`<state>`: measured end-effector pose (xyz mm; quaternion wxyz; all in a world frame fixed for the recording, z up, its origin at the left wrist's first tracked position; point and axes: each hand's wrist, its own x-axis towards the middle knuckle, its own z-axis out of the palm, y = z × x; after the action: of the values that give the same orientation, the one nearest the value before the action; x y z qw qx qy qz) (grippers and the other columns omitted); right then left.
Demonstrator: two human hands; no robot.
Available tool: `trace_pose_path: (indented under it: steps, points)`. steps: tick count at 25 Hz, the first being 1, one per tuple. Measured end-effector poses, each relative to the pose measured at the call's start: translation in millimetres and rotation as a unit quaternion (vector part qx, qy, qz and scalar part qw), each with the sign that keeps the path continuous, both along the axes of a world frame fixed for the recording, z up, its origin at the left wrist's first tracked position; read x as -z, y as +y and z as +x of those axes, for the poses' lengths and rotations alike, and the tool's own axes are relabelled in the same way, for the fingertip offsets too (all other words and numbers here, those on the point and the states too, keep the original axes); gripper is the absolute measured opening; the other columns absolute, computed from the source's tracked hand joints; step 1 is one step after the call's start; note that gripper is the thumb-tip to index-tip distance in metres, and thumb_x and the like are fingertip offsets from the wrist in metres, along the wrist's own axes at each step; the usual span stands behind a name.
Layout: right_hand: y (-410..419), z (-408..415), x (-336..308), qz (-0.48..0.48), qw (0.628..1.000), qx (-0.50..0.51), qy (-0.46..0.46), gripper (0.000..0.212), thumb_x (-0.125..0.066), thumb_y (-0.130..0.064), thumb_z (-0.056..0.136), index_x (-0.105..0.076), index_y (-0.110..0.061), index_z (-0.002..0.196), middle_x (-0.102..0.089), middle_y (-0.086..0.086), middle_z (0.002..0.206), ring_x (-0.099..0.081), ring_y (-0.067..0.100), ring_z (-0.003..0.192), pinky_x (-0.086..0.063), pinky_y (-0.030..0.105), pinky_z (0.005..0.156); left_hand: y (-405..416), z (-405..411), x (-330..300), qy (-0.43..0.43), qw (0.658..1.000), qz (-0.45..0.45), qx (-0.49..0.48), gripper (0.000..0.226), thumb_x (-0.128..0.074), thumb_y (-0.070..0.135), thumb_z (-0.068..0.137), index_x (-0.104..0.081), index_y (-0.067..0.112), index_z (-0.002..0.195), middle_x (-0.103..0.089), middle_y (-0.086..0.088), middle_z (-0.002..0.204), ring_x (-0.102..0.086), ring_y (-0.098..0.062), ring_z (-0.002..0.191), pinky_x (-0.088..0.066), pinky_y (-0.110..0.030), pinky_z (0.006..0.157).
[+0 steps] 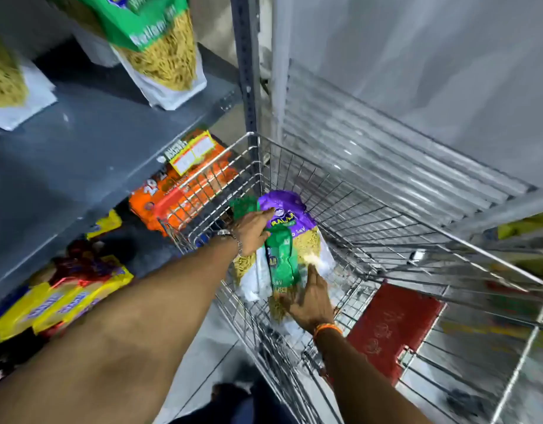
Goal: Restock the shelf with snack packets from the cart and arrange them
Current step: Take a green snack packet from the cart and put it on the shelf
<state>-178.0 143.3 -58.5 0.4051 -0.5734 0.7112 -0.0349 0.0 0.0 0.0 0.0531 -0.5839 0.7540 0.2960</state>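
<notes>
Both my arms reach down into a wire cart [371, 209] that stands against the grey shelf [80, 154]. My left hand [253, 229] grips the top of a green snack packet [280, 261] held edge-on. My right hand [310, 298] holds the lower end of the same green packet. Beneath it lies a purple-topped packet [290, 209] of yellow sev, and another green packet [242, 206] pokes up at the cart's left wall. On the shelf stand green-topped sev packets [160, 47], with another [7, 78] at the far left.
Orange packets [184, 185] and yellow packets [62, 298] fill the lower shelf. A grey upright post [247, 65] borders the shelf on the right. The cart's red child-seat flap [392, 328] sits near me. A pale wall lies behind the cart.
</notes>
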Motion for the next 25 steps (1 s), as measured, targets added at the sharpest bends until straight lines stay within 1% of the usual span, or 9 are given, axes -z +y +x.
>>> trace_pose_path:
  steps: [3, 5, 9, 14, 17, 19, 21, 22, 25]
  points:
    - [2, 1, 33, 0.014, 0.999, 0.044, -0.014, 0.114, -0.069, -0.067, 0.06, -0.033, -0.006, 0.149, -0.045, 0.015, 0.14, -0.048, 0.035, 0.131, -0.044, 0.042, 0.115, -25, -16, 34, -0.033, 0.998, -0.01, 0.06, 0.071, -0.051, -0.01, 0.083, -0.045, 0.019, 0.148, -0.059, -0.016, 0.138, -0.057, -0.031, 0.129, -0.046, -0.035, 0.107]
    - [1, 4, 48, 0.019, 0.998, 0.061, -0.015, 0.103, -0.078, -0.059, 0.06, -0.038, -0.007, 0.141, -0.046, 0.012, 0.13, -0.052, 0.033, 0.122, -0.049, 0.041, 0.109, -38, -26, 50, -0.048, 0.993, -0.012, 0.103, 0.065, -0.053, -0.011, 0.083, -0.054, 0.018, 0.14, -0.064, -0.016, 0.13, -0.059, -0.032, 0.124, -0.047, -0.036, 0.104]
    - [0, 13, 58, 0.05, 0.993, 0.107, -0.027, 0.105, -0.092, -0.046, 0.055, -0.033, -0.017, 0.138, -0.054, 0.015, 0.127, -0.06, 0.038, 0.113, -0.055, 0.044, 0.099, -47, -37, 62, -0.046, 0.992, 0.039, 0.108, 0.036, -0.063, 0.005, 0.091, -0.065, 0.007, 0.127, -0.066, -0.019, 0.124, -0.062, -0.032, 0.117, -0.047, -0.036, 0.099]
    - [-6, 5, 61, 0.051, 0.992, 0.114, -0.014, 0.103, -0.094, -0.045, 0.053, -0.036, -0.022, 0.134, -0.071, 0.012, 0.101, -0.068, 0.033, 0.089, -0.059, 0.04, 0.078, -51, -34, 62, -0.041, 0.996, 0.029, 0.079, 0.039, -0.073, 0.02, 0.086, -0.069, 0.005, 0.122, -0.067, -0.022, 0.12, -0.061, -0.033, 0.118, -0.046, -0.034, 0.093]
    - [-8, -7, 40, 0.06, 0.987, 0.146, -0.011, 0.101, -0.098, -0.043, 0.049, -0.046, -0.018, 0.132, -0.072, 0.011, 0.097, -0.068, 0.034, 0.09, -0.06, 0.042, 0.078, -46, -29, 43, 0.016, 0.999, 0.01, 0.034, 0.042, -0.074, 0.029, 0.083, -0.07, 0.009, 0.12, -0.069, -0.017, 0.12, -0.06, -0.032, 0.118, -0.042, -0.031, 0.094]
    - [-10, -15, 23, 0.083, 0.979, 0.178, -0.055, 0.122, -0.1, -0.052, 0.033, -0.047, -0.015, 0.137, -0.071, 0.011, 0.11, -0.068, 0.035, 0.1, -0.061, 0.048, 0.086, -42, -30, 25, 0.085, 0.996, 0.002, -0.028, 0.041, -0.078, 0.03, 0.079, -0.072, 0.011, 0.114, -0.073, -0.01, 0.113, -0.065, -0.026, 0.11, -0.046, -0.028, 0.091]
    - [-14, -24, -1, 0.088, 0.97, 0.193, -0.117, 0.137, -0.098, -0.055, 0.024, -0.047, -0.011, 0.144, -0.067, 0.009, 0.126, -0.065, 0.036, 0.116, -0.059, 0.046, 0.096, -40, -27, -1, 0.131, 0.988, -0.004, -0.077, 0.036, -0.08, 0.029, 0.077, -0.074, 0.014, 0.109, -0.072, -0.001, 0.101, -0.067, -0.018, 0.097, -0.051, -0.026, 0.086]
    - [-17, -29, -12, 0.094, 0.967, 0.186, -0.144, 0.127, -0.101, -0.05, 0.029, -0.053, -0.011, 0.14, -0.067, 0.005, 0.125, -0.065, 0.034, 0.119, -0.058, 0.041, 0.097, -41, -25, -14, 0.147, 0.985, -0.007, -0.09, 0.034, -0.08, 0.029, 0.077, -0.075, 0.014, 0.107, -0.07, 0.002, 0.095, -0.066, -0.016, 0.093, -0.052, -0.025, 0.083]
    - [-25, -42, -61, 0.106, 0.96, 0.133, -0.224, 0.062, -0.097, -0.015, 0.059, -0.066, -0.02, 0.112, -0.071, -0.005, 0.099, -0.072, 0.024, 0.108, -0.056, 0.029, 0.082, -41, -9, -60, 0.185, 0.978, -0.013, -0.097, 0.033, -0.081, 0.03, 0.078, -0.076, 0.007, 0.101, -0.065, 0.002, 0.086, -0.058, -0.012, 0.08, -0.042, -0.016, 0.062]
